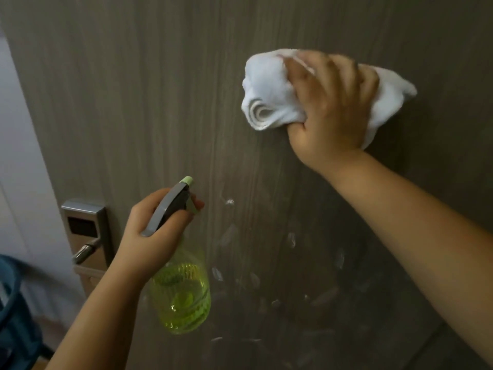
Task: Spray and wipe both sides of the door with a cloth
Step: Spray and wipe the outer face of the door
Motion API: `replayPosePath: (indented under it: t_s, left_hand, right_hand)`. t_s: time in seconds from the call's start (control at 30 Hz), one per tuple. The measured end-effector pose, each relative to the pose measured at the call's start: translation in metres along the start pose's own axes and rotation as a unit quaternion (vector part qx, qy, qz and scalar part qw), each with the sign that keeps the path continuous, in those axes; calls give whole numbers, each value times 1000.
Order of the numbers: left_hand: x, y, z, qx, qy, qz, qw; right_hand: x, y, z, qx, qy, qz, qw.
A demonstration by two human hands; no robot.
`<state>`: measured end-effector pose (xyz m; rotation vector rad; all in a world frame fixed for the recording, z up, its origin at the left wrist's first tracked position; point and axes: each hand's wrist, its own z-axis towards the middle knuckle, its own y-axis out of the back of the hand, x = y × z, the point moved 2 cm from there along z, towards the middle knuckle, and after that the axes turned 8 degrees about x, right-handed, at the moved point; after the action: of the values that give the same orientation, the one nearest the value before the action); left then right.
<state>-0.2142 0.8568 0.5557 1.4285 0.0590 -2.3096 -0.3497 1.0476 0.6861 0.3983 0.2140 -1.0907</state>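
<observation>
The door (160, 102) is grey-brown with vertical wood grain, and wet droplets and streaks spot its lower part. A bunched white cloth (269, 92) lies pressed against its upper right area. A translucent yellow-green spray bottle (181, 292) with a grey trigger head hangs upright near the door's lower middle, its nozzle facing the surface.

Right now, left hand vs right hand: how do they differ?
The left hand sits low near the door handle; the right hand is higher up. The left hand grips a yellow-green spray bottle off the door; the right hand presses a bunched white cloth against it. Both hold something.
</observation>
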Motion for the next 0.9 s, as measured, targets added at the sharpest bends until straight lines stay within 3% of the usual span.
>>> replayPosePath:
  t_s: [0.17,0.37,0.57,0.67,0.77,0.9]
  left_hand:
    - [2,-5,4,-3,-2,4,1000]
    - [10,-7,2,19,-17,29,999]
    - [10,-11,-2,37,-25,34,998]
    - [10,-11,-5,57,-25,33,998]
    - [14,-8,-8,87,-10,37,995]
    - [24,-9,-12,117,32,70,990]
  right_hand:
    - [34,-19,-66,-15,93,22,995]
    - [47,-26,-150,85,147,46,984]
    - [47,-12,-164,157,143,73,974]
    - [44,1,-155,165,65,125,976]
    - [34,16,-146,107,-109,174,973]
    - [20,29,-134,72,-286,227,928]
